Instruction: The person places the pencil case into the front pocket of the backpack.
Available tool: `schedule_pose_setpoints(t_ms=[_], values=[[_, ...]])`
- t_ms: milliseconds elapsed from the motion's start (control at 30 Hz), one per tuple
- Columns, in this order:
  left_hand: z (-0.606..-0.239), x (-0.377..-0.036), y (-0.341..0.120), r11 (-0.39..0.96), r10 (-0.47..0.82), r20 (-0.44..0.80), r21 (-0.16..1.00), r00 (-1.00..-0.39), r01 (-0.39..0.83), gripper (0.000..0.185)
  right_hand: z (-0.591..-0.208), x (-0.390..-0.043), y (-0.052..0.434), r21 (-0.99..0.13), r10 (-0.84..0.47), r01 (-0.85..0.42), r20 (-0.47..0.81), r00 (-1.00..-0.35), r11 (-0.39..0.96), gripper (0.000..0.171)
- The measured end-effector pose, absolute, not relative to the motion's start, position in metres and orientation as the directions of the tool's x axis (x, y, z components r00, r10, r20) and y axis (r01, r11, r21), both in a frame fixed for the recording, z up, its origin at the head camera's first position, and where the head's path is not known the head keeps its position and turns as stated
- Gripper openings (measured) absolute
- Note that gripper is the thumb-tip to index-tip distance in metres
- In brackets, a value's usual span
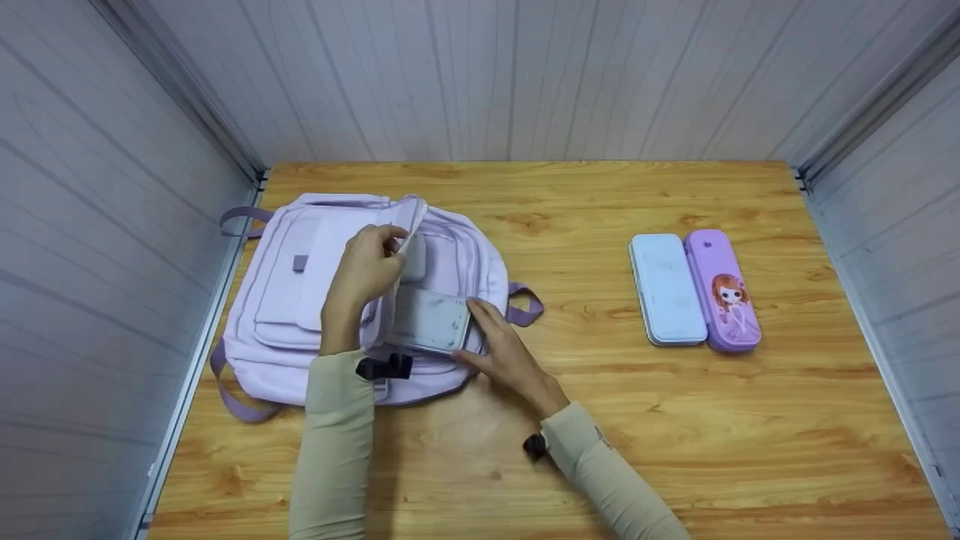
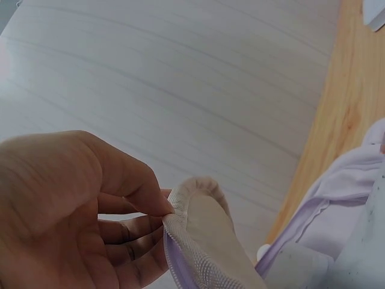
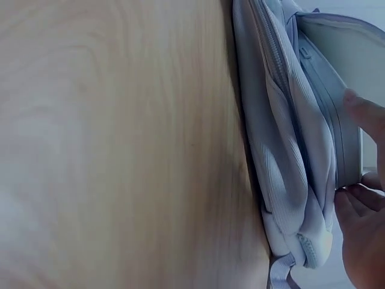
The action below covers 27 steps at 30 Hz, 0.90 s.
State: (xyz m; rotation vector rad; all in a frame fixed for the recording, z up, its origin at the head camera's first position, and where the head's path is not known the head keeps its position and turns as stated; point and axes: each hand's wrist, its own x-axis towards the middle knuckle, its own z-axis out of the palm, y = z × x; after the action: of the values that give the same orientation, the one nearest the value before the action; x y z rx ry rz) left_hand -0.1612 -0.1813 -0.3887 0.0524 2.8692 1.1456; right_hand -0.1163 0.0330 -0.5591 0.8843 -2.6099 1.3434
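A pale lilac backpack lies on the table, its zipped compartment unzipped. My left hand pinches the zippered edge of the compartment's flap between thumb and fingers and holds it raised. With thumb and fingers on either side, my right hand grips the end of a pale, grey-speckled pencil case. The case sits partly in the compartment; its left end is hidden behind the flap. In the right wrist view, a zip runs along the case's side. Another whitish item shows inside, partly covered by the flap.
To the right on the wooden table lie a light blue case and a purple pencil case with a doll picture, side by side. Purple straps stick out from the backpack. Pale panel walls enclose the table's back and sides.
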Motion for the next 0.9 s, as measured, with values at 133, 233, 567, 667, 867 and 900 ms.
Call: schedule_pose_setpoints(t_ms=[133, 233, 567, 667, 867, 900], values=[[-0.388, -0.162, -0.181, 0.727, 0.050, -0.041, 0.686, -0.998, 0.008, 0.039, -0.558, -0.121, 0.025, -0.724, -0.473, -0.528, 0.312, -0.824, 0.444, 0.083], [-0.387, -0.162, -0.181, 0.726, 0.049, -0.050, 0.687, -0.998, 0.002, 0.040, -0.557, -0.124, 0.019, -0.717, -0.486, -0.539, 0.313, -0.816, 0.442, 0.082], [-0.384, -0.162, -0.182, 0.728, 0.051, -0.033, 0.685, -0.998, 0.014, 0.039, -0.552, -0.137, 0.000, -0.694, -0.527, -0.565, 0.307, -0.792, 0.445, 0.079], [-0.384, -0.162, -0.181, 0.727, 0.051, -0.028, 0.687, -0.998, 0.018, 0.039, -0.553, -0.140, -0.005, -0.674, -0.537, -0.592, 0.330, -0.776, 0.442, 0.078], [-0.386, -0.162, -0.183, 0.725, 0.054, -0.034, 0.689, -0.998, 0.016, 0.039, -0.554, -0.144, -0.017, -0.638, -0.544, -0.615, 0.343, -0.766, 0.463, 0.071], [-0.386, -0.163, -0.183, 0.724, 0.056, -0.032, 0.689, -0.998, 0.018, 0.039, -0.554, -0.144, -0.020, -0.636, -0.544, -0.616, 0.345, -0.765, 0.464, 0.069]])
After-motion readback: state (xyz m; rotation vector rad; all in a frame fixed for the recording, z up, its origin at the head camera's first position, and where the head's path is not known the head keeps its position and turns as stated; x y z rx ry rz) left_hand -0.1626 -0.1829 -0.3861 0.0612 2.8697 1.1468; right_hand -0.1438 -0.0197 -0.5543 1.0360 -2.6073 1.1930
